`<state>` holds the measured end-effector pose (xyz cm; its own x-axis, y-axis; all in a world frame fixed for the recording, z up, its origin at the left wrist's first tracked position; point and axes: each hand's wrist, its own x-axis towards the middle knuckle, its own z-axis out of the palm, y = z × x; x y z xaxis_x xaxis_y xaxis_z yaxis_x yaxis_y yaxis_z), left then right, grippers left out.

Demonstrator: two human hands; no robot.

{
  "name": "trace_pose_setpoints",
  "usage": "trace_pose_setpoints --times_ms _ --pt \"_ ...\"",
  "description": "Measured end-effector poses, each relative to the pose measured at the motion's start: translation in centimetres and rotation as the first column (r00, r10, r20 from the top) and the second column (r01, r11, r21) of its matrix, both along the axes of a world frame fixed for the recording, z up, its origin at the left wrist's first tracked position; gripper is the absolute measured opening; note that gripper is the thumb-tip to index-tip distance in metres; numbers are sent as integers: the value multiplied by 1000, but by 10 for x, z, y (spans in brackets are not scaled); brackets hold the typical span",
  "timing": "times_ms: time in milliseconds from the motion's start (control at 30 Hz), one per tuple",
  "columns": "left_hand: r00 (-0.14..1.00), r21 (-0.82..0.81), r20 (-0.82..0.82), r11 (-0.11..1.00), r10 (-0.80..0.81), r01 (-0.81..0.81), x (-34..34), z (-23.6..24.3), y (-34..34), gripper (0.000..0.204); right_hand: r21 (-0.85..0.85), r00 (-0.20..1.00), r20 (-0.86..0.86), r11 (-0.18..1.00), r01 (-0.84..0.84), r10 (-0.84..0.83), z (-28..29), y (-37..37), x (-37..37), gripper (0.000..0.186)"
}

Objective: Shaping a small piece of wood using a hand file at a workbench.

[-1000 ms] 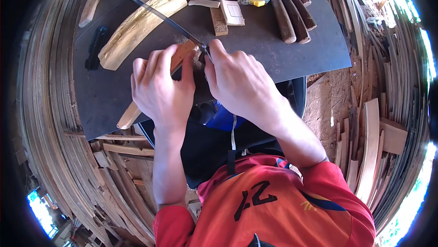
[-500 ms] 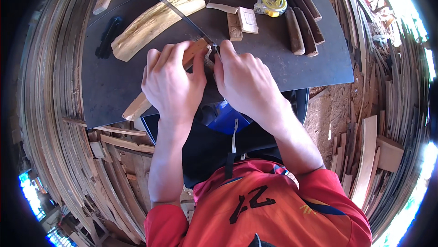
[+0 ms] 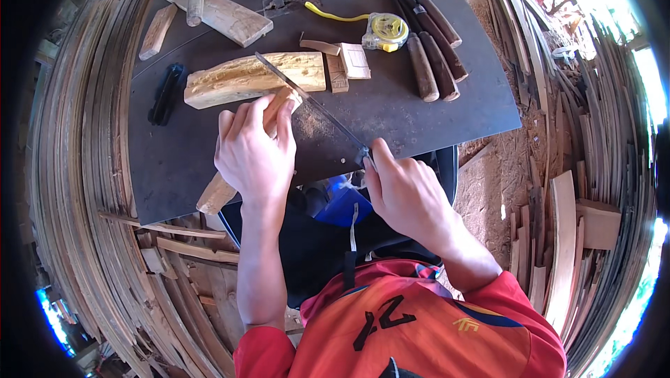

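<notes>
My left hand (image 3: 255, 151) is closed around a narrow length of wood (image 3: 218, 193), which slants across the table's near left edge. The wood's far end shows beyond my fingers. In my closed right hand (image 3: 412, 189) is a saw (image 3: 331, 118) with a long, thin, dark blade; my fingers hide its handle. The blade runs up and left from the right hand and crosses the wood's far end. Just behind lies a thick, rough yellowish piece of wood (image 3: 244, 81). Sawdust (image 3: 310, 127) is scattered on the dark table (image 3: 181, 168) beside the blade.
A yellow tape measure (image 3: 388, 32), small wood blocks (image 3: 354, 61) and several wooden-handled tools (image 3: 438, 67) lie at the back right. A black object (image 3: 166, 95) and a board (image 3: 227, 16) are at the left. Stacked wood strips (image 3: 77, 168) stand on both sides.
My right hand has drawn back toward me and right, away from my left hand, taking the saw with it. My left hand still grips the wood. The view has shifted, showing more of the table's back.
</notes>
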<state>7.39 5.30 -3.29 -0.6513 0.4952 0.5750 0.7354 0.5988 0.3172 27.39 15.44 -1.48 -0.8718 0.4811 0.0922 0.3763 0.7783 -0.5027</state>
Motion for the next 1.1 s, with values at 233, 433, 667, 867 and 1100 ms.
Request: trace_pose_setpoints --times_ms 233,433,667,867,1100 --pt "1000 -16 8 1000 0 0 -1 -1 -2 21 -28 998 -54 999 -22 20 11 0 0 21" --pt "998 -16 7 998 -57 57 6 0 -6 21 -33 997 43 998 61 -59 26 11 50 17" --pt "994 -6 -7 994 -111 111 12 1 -11 21 -49 981 190 997 52 -42 42 16 74 17" --pt "985 8 -47 986 -168 169 16 9 -9 20 61 997 19 995 73 -74 16 36 41 19" --pt "993 56 -33 992 -115 117 7 7 -11 19 43 996 -83 999 -12 16 21 34 -5 22"
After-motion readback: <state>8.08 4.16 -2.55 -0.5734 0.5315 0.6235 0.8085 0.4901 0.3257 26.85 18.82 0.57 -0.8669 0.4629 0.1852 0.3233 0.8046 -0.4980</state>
